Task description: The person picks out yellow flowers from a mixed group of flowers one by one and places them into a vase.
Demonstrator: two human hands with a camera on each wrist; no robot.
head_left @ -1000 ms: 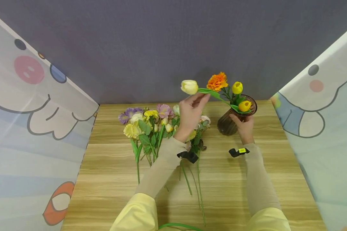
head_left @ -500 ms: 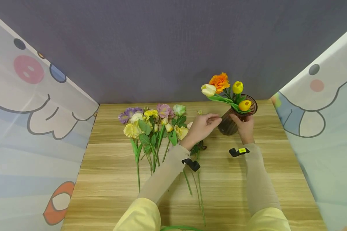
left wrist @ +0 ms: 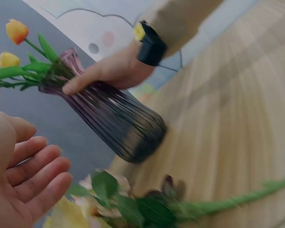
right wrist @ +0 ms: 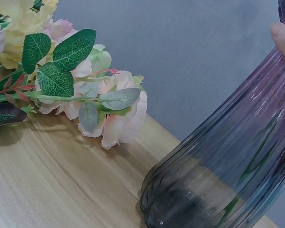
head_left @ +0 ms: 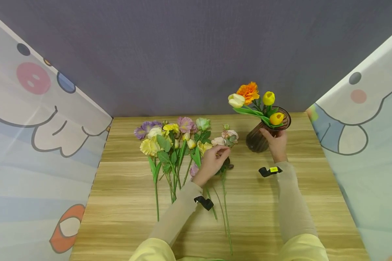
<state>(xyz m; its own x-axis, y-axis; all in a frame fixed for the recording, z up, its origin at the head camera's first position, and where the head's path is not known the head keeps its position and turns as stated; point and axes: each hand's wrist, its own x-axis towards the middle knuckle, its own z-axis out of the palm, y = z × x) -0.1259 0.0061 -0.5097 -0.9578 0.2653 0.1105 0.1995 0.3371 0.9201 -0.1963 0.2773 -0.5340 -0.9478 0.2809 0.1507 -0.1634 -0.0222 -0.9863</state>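
Observation:
A ribbed, see-through purple-grey glass vase (head_left: 257, 139) leans on the table at the right. My right hand (head_left: 277, 145) grips it just below the flared rim. The vase holds an orange carnation-like flower (head_left: 248, 92), a white tulip (head_left: 236, 100) and two yellow tulips (head_left: 276, 119); green stems show through the glass in the right wrist view. Away from the vase, my left hand (head_left: 213, 164) hovers over the loose flowers with relaxed, slightly bent fingers and nothing in them. Pale pink roses (right wrist: 118, 114) lie nearest to it.
Left of the vase, several loose flowers spread over the wooden table (head_left: 124, 203), among them a purple iris (head_left: 147, 129), a yellow bloom (head_left: 149, 146) and a pale green rose (head_left: 203, 124). Their stems point toward the front edge. A grey wall (head_left: 183, 58) rises behind.
The white tulip has gone from my left hand into the vase, leaning left there. That hand has let go and drawn back toward the loose flowers. My right hand keeps its grip.

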